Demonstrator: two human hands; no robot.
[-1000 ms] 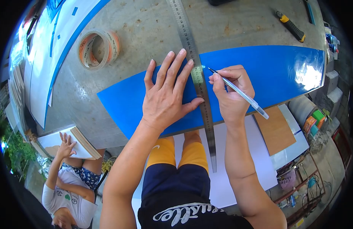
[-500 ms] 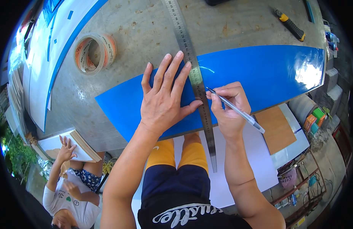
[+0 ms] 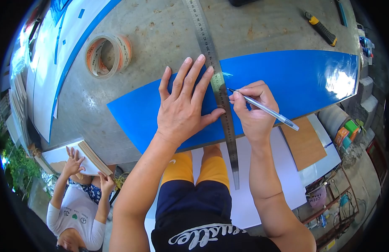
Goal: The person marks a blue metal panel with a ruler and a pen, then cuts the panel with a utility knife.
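Bright scene, looks like daylight. Strong white glare on right end of blue sheet (image 3: 282, 80), washing out surface there; smaller bright patch beside ruler (image 3: 218, 86). Ruler pale along top stretch, dark lower down, small figures hard to read there. Dull sheen on gray table (image 3: 87, 122). Darker blue shade between fingers of left hand (image 3: 180, 98). Far left blown out around white panel (image 3: 72, 40). Heavy fisheye: straight edges bow, corners black. Center fairly sharp, hands clear; plants (image 3: 20, 168) at left rim soft, smeared.
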